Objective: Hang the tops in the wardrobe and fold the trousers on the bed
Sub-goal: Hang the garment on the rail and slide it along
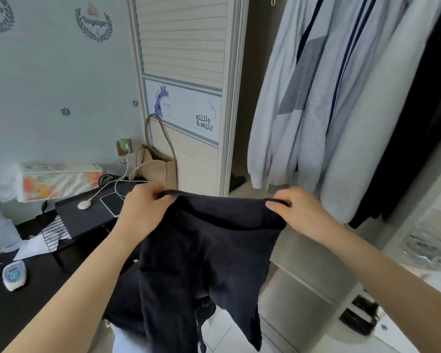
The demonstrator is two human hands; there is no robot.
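Head view, tissue box (59, 182) on the dark desk (92, 212), my left hand (140, 212) and right hand (298, 212) pinching the waistband of dark trousers (204, 256) held up stretched between them, pale tops (316, 110) hanging in the open wardrobe (189, 72) beyond.

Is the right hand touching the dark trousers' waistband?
Touching. The head view shows the right hand pinching one end of the dark trousers at the waistband, with fabric between thumb and fingers.

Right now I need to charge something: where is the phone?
In the head view, left of centre, the phone lies on the black desk, just left of the left hand.
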